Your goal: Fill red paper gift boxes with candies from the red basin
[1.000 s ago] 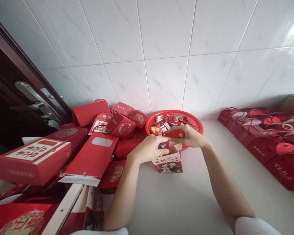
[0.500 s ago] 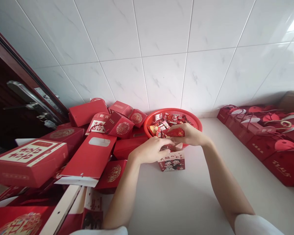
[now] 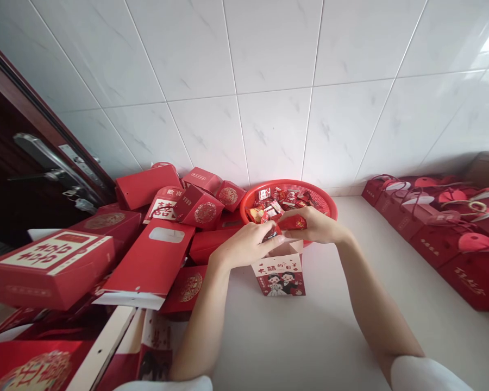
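Observation:
My left hand [image 3: 242, 245] pinches a dark red wrapped sweet [image 3: 273, 231] above a small open gift box [image 3: 280, 278]. This box stands upright on the white counter, its front printed with a cartoon couple and its flaps raised. Just to the right, my right hand [image 3: 318, 225] grips a shiny red sweet packet [image 3: 294, 221], with the fingertips of both hands close together. Behind them is a red plastic basket [image 3: 330, 205] full of wrapped sweets [image 3: 292, 196]; my hands cover its front part.
Red gift boxes [image 3: 146, 258] are piled along the left, some tipped over. On the right stands a row of red gift bags [image 3: 426, 236] with cord handles. A tiled wall [image 3: 273, 136] closes the back, and a door handle [image 3: 44, 160] shows at far left.
My left hand has risen from the box opening and now shows a dark red sweet. The gift box has shifted slightly towards me and more of its front shows. My right hand has barely moved.

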Available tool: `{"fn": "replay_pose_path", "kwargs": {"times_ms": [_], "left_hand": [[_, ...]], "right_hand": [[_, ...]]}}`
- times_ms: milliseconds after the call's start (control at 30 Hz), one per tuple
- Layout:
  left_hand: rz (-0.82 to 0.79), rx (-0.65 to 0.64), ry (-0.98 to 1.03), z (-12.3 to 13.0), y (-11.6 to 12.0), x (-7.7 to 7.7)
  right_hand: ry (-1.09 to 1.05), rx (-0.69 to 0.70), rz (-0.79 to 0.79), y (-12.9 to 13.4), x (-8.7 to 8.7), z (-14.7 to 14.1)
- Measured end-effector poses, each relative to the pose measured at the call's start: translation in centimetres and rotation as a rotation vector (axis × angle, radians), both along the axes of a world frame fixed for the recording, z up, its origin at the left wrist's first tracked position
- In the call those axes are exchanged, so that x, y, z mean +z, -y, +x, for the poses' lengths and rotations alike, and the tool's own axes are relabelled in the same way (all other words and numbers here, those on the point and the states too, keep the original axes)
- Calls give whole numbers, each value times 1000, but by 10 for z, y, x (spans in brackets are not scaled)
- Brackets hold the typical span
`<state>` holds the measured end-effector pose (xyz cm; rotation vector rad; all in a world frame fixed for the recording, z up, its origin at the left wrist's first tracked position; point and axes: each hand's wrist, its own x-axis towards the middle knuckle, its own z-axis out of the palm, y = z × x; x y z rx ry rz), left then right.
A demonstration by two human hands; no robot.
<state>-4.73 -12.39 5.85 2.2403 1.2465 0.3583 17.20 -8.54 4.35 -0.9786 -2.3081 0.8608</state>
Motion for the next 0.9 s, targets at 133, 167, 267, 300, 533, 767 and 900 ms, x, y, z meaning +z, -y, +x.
{"fn": "replay_pose_path", "kwargs": {"times_ms": [133,167,267,300,533,767,900], "left_hand": [[52,-30,-48,4,1,-1],[58,-40,-40,4,0,-2],[62,-30,5,6,-1,-5],[62,-22,20,6,-2,-6],[-66,-55,154,5,-3,-8],[-64,-51,131,1,-5,-7],[-51,10,184,0,-6,-8]], "right_hand": [[-13,5,0,-1,0,0],[-17,5,-3,-1,-1,0],[-17,3,-7,-1,0,2],[-13,3,-5,-1,0,3],[-23,-8,10,-1,0,6],[-36,-17,10,-2,-1,8],[-67,-36,16,-3,-2,11]]}}
